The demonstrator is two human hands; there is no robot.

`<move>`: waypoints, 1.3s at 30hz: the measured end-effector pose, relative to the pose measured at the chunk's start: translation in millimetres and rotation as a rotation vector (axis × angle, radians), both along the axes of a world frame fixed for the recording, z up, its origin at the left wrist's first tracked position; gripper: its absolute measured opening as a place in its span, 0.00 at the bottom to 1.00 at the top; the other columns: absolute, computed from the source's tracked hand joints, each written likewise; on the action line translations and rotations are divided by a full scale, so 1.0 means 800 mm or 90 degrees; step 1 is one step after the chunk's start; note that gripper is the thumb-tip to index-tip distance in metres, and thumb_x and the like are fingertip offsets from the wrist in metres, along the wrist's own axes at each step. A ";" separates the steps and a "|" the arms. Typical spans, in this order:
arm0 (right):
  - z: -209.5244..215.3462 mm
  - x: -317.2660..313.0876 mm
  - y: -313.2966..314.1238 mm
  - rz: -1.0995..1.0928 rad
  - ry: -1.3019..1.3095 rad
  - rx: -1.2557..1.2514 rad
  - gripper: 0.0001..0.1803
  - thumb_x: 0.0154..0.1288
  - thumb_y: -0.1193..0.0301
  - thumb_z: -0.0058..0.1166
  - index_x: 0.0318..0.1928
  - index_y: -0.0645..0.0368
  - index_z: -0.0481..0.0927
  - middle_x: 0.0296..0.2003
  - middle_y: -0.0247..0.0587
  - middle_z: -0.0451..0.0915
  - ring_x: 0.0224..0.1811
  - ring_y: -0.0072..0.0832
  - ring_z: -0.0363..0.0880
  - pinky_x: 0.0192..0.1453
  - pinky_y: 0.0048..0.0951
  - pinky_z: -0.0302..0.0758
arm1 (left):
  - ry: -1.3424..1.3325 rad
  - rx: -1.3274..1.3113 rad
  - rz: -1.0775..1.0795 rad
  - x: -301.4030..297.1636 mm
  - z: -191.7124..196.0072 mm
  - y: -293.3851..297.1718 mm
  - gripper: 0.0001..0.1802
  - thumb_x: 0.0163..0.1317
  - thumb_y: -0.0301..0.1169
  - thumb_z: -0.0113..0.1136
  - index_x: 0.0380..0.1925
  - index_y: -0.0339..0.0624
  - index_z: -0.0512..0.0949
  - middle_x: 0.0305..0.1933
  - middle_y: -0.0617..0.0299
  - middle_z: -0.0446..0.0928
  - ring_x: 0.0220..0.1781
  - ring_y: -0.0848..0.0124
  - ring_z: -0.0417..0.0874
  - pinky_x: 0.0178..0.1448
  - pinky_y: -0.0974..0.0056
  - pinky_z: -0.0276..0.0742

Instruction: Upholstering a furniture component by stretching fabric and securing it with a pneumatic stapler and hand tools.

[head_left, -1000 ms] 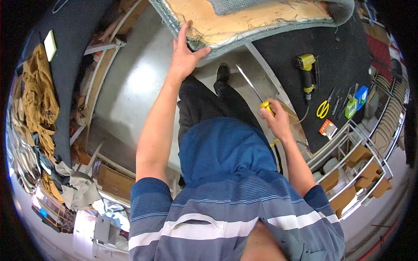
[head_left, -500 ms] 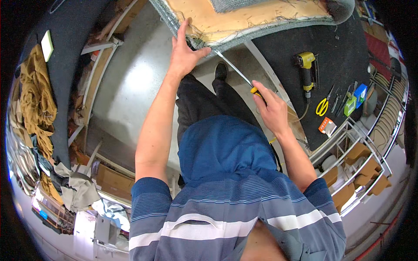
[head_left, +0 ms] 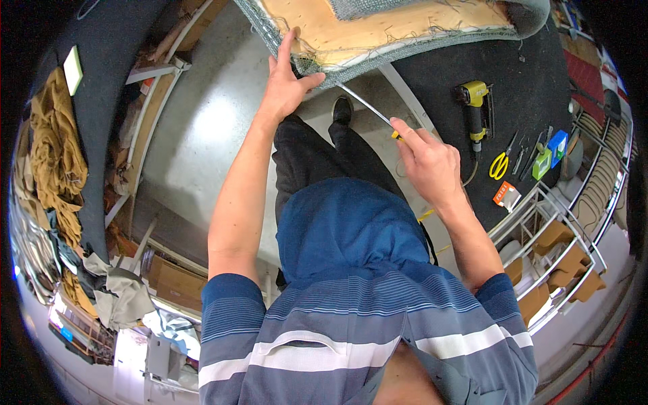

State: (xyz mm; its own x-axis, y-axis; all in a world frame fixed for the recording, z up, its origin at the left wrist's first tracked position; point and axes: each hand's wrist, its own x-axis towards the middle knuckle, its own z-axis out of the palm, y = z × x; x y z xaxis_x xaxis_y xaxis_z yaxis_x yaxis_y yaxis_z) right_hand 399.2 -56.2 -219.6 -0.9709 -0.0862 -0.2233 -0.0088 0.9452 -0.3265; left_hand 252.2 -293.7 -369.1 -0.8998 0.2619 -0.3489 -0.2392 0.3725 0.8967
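A plywood panel [head_left: 405,30] covered in grey woven fabric [head_left: 378,69] juts in at the top, its frayed fabric edge folded over the wood. My left hand [head_left: 285,88] holds its near left corner, index finger up along the wood and thumb along the fabric edge; the other fingers are partly hidden. In my right hand [head_left: 432,165] is a screwdriver-like tool with a yellow handle [head_left: 397,136], mostly covered by the closed fingers. Its long metal shaft [head_left: 364,102] points up and left, with the tip at the fabric edge close to my left thumb.
On the black worktop at right lie a yellow-black staple gun [head_left: 476,101] with a hose, yellow-handled scissors [head_left: 500,164], green [head_left: 542,164] and blue boxes [head_left: 557,145], and an orange-white packet [head_left: 506,196]. Brown cloth [head_left: 55,142] hangs at left. A metal rack [head_left: 540,223] stands lower right.
My right hand has shifted slightly to the right and turned, with its back now more upward and the handle more covered. My left hand and the panel have barely moved.
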 end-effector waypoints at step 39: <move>-0.089 0.062 -0.006 -0.127 0.089 -0.148 0.23 0.65 0.68 0.65 0.61 0.42 0.81 0.29 0.39 0.80 0.27 0.39 0.82 0.29 0.39 0.77 | 0.020 -0.015 -0.049 -0.002 0.011 -0.004 0.62 0.48 0.30 0.78 0.81 0.53 0.49 0.78 0.41 0.56 0.81 0.49 0.55 0.82 0.52 0.51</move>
State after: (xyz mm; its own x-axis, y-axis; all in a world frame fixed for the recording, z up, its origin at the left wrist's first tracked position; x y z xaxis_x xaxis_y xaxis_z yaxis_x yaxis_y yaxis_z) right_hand 448.6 -60.9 -291.2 -0.9935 0.0761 -0.0842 0.1098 0.8328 -0.5426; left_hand 251.0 -296.7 -360.0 -0.8877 0.3236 -0.3275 -0.1807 0.4095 0.8942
